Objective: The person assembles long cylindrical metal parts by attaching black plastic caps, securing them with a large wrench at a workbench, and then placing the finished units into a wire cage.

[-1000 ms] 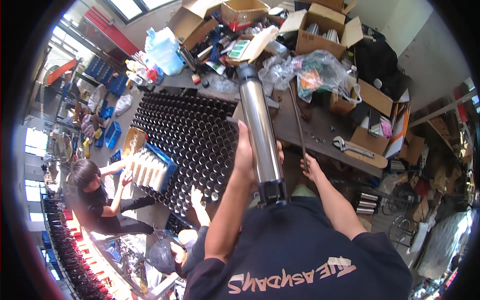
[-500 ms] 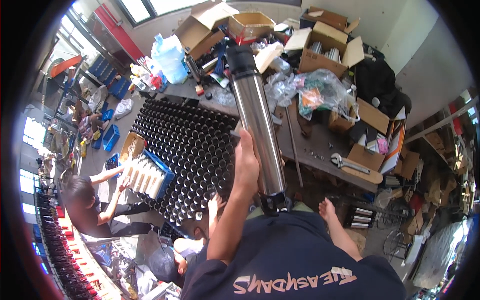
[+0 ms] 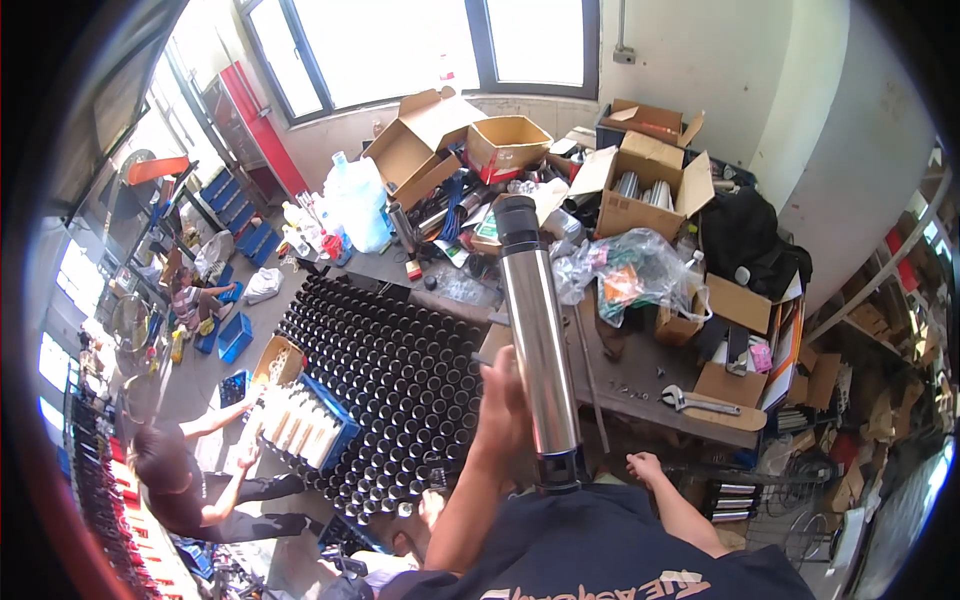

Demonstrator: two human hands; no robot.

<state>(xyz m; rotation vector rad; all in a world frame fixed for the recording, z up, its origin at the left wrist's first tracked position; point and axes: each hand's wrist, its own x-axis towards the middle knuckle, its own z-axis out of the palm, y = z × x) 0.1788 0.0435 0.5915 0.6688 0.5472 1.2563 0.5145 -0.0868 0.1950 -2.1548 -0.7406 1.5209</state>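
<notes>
My left hand point(image 3: 503, 400) is wrapped round a shiny steel cylinder point(image 3: 540, 335) with black ends, near its lower half. The cylinder stands almost upright before my chest, leaning slightly to the left at its top. Its black upper cap point(image 3: 517, 222) is bare of any hand, and its black lower end reaches my dark shirt. Most fingers of the left hand are hidden behind the steel. My right hand point(image 3: 645, 466) hangs low by my right side, fingers loosely bent and apart, with nothing visible in it.
Many upright black-rimmed tubes point(image 3: 390, 385) stand in rows at left. A co-worker point(image 3: 185, 475) reaches to a blue crate point(image 3: 345, 440) of pale pieces; another person sits low beside me. The workbench point(image 3: 640, 372) bears cardboard boxes point(image 3: 640, 205), plastic bags and an adjustable wrench point(image 3: 700, 402).
The view has tilted upward, showing more window and wall. The steel cylinder stays in my left hand and appears lower in view. My right hand remains at my side.
</notes>
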